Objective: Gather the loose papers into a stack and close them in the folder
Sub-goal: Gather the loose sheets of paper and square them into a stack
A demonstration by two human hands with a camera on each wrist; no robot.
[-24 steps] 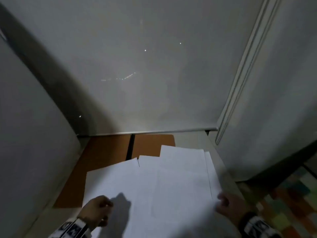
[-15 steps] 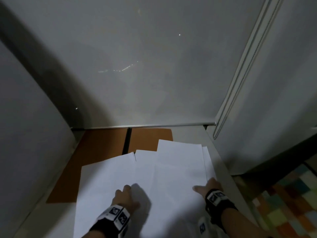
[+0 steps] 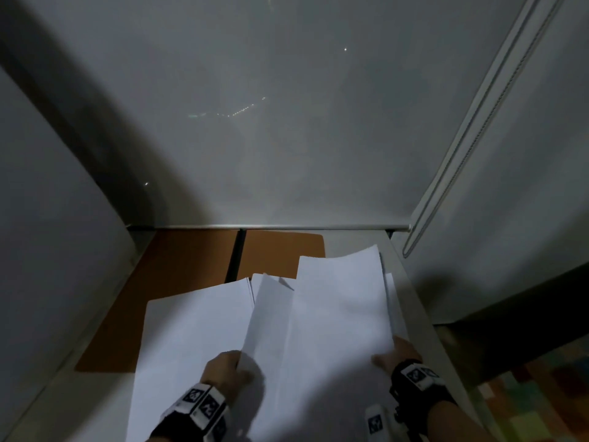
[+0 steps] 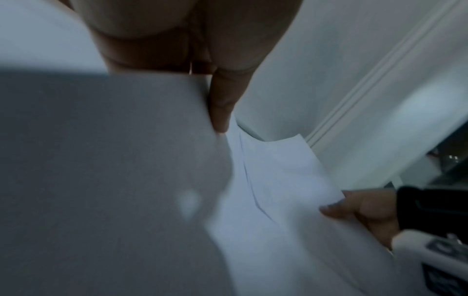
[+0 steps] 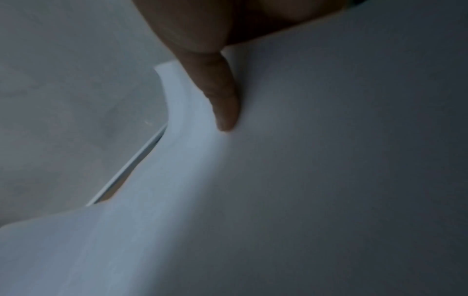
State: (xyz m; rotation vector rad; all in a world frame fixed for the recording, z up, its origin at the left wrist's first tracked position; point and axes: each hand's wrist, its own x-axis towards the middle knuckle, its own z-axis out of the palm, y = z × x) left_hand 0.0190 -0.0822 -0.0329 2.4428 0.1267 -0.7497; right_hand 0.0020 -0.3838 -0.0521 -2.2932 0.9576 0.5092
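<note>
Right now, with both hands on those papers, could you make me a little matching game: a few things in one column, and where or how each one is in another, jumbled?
Things:
1. brown folder
2. lifted sheets
3. left hand
4. right hand

Places or states:
a. grips the near right corner of the raised paper
b. lies open and flat under the papers
c. raised and curved between the two hands
d. holds the left edge of the raised paper

Pairs: 1-b, 2-c, 3-d, 4-a

White papers (image 3: 334,314), brown folder (image 3: 188,260), black-and-white patterned wristbands (image 3: 197,406).
</note>
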